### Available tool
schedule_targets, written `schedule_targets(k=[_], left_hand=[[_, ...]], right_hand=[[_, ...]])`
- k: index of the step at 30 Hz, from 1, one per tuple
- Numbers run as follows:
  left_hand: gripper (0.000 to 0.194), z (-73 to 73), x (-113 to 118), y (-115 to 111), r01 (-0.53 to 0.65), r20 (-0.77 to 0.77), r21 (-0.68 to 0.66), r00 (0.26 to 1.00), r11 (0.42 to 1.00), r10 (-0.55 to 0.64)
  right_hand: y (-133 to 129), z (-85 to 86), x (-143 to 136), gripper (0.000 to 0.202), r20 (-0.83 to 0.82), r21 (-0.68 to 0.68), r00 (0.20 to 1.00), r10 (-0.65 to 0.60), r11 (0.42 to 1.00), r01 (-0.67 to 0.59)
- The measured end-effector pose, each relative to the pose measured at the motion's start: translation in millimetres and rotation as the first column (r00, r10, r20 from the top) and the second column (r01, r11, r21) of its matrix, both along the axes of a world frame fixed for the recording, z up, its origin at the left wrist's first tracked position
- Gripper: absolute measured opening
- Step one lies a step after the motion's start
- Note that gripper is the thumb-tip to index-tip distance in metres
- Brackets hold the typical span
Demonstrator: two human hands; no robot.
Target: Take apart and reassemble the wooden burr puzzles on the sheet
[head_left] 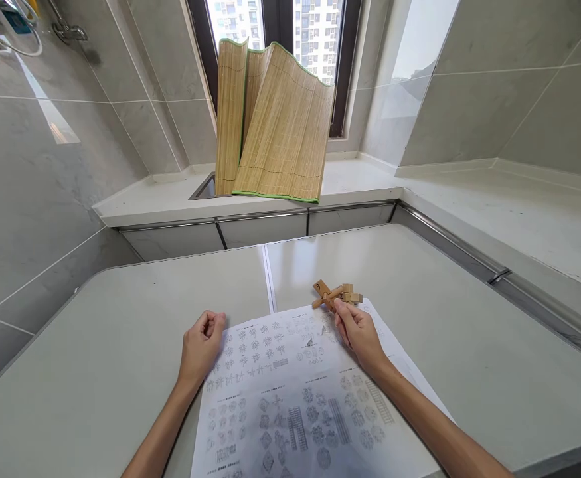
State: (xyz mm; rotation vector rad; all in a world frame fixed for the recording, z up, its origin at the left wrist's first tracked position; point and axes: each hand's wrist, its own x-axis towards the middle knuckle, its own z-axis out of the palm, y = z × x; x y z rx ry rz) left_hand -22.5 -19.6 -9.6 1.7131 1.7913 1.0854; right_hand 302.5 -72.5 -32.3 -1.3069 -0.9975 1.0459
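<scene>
My right hand point(362, 333) pinches a small wooden interlocking puzzle point(326, 294) of crossed light-brown pieces, near the top edge of a printed sheet point(250, 431). Close behind the fingertips is a cluster of notched wooden blocks point(350, 293); whether it is joined to the held pieces I cannot tell. My left hand point(203, 346) rests at the sheet's left edge, fingers curled into a loose fist with nothing showing in it. Rows of small line drawings of assembled shapes and pieces cover the sheet.
The sheet lies on a pale tabletop point(121, 345) with a seam down its middle. Beyond it a white counter point(360, 176) carries a folded bamboo mat point(285, 133) standing before a window point(315, 33). Grey tiled walls point(509, 113) rise on both sides.
</scene>
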Motion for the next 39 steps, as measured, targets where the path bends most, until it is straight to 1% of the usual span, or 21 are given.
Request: schedule_targets(k=[2,4,7,9,11,14,19,26,31,39], left_hand=[[0.048,-0.1,2,-2,0.023,-0.027,0.037,0.999,0.999,-0.022],[0.05,-1.8,5,-3,0.113,-0.087,0.065,0.99,0.991,-0.107],[0.047,-5.5,7,-3,0.289,-0.232,0.067,0.935,0.955,-0.266],[0.045,-7.5,7,-2,0.36,-0.313,0.046,0.891,0.932,-0.328],[0.044,-9.2,7,-2,0.391,-0.367,0.018,0.858,0.92,-0.358],[0.045,-12.5,6,-1,0.409,-0.429,-0.018,0.821,0.912,-0.377],[0.043,-19.7,4,2,0.437,-0.49,-0.03,0.777,0.899,-0.394],[0.043,-20.9,5,1,0.463,-0.496,-0.026,0.763,0.886,-0.414],[0.042,-18.5,7,-1,0.468,-0.5,-0.039,0.756,0.883,-0.423],[0.038,-19.5,6,-1,0.537,-0.554,0.048,0.716,0.842,-0.425]], right_hand=[[0,-0.1,2,0.061,0.037,0.022,0.997,-0.063,0.998,0.062],[0,-0.9,5,0.061,0.134,0.065,0.981,-0.144,0.989,0.136],[1,-2.6,12,0.06,0.29,0.132,0.921,-0.26,0.964,0.231],[2,-3.6,17,0.059,0.342,0.148,0.884,-0.32,0.947,0.285],[4,-4.7,23,0.056,0.362,0.149,0.857,-0.367,0.93,0.335],[6,-6.9,30,0.05,0.373,0.144,0.828,-0.418,0.908,0.393],[10,-10.5,38,0.044,0.383,0.058,0.823,-0.42,0.9,0.432],[10,-10.1,38,0.035,0.386,0.015,0.827,-0.408,0.9,0.437],[11,-11.9,38,0.034,0.334,-0.009,0.858,-0.39,0.909,0.417],[12,-20.9,43,0.035,0.204,-0.028,0.893,-0.4,0.91,0.414]])
